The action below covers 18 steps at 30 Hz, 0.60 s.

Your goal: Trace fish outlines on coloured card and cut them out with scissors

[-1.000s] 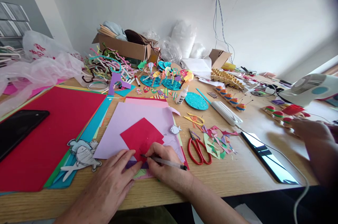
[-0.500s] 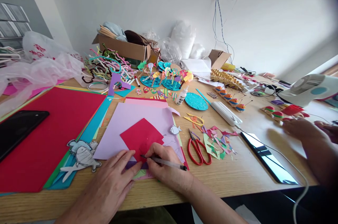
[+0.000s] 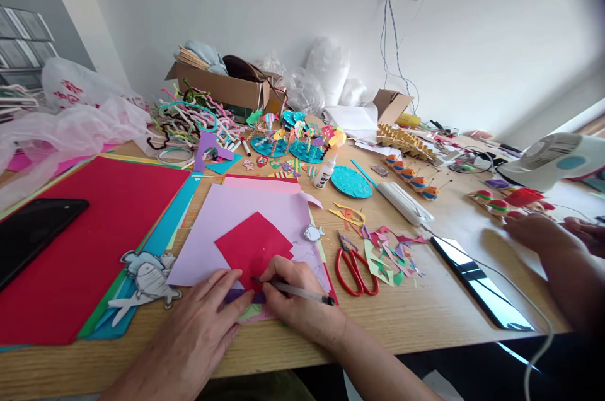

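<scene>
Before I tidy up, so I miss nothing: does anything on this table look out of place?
Paper scraps lie strewn beside the red-handled scissors, and the lilac sheet curls up at its far right corner, unlike its flat left side.

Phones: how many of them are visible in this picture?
2: a black phone on the large red paper at left, and a shiny phone to the right of the red-handled scissors. Others may be hidden.
</scene>
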Each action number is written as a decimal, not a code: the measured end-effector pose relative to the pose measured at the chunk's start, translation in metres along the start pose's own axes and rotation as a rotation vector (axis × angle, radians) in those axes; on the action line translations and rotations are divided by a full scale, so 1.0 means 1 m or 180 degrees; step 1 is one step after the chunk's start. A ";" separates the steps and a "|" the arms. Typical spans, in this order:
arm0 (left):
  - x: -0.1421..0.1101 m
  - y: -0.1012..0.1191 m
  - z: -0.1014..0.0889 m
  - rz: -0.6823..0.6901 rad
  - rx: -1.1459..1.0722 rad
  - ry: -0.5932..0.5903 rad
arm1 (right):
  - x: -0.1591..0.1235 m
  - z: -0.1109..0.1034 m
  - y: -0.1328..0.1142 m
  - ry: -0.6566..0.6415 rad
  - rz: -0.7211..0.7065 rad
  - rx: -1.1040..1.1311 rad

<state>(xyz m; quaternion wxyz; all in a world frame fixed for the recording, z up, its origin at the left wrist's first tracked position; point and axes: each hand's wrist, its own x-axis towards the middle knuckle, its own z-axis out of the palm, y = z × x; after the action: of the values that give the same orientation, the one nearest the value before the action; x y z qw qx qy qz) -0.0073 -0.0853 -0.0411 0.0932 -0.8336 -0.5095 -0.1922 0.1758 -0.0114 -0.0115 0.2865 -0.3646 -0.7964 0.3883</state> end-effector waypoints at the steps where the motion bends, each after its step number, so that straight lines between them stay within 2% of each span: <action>1: 0.000 0.000 0.001 -0.0026 0.0004 0.0005 | 0.000 0.000 0.000 -0.0008 -0.0002 0.0009; 8: -0.001 -0.001 0.000 0.0025 0.0005 -0.0014 | 0.001 0.000 0.002 -0.0040 0.0081 -0.0015; 18: -0.007 -0.001 0.007 -0.0145 -0.0058 -0.0054 | 0.001 0.000 0.002 -0.0088 0.0044 -0.0137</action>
<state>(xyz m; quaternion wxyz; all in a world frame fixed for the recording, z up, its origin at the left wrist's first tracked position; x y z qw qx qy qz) -0.0093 -0.0882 -0.0503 0.0768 -0.8242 -0.5273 -0.1918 0.1758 -0.0099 -0.0128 0.2649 -0.3708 -0.8059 0.3779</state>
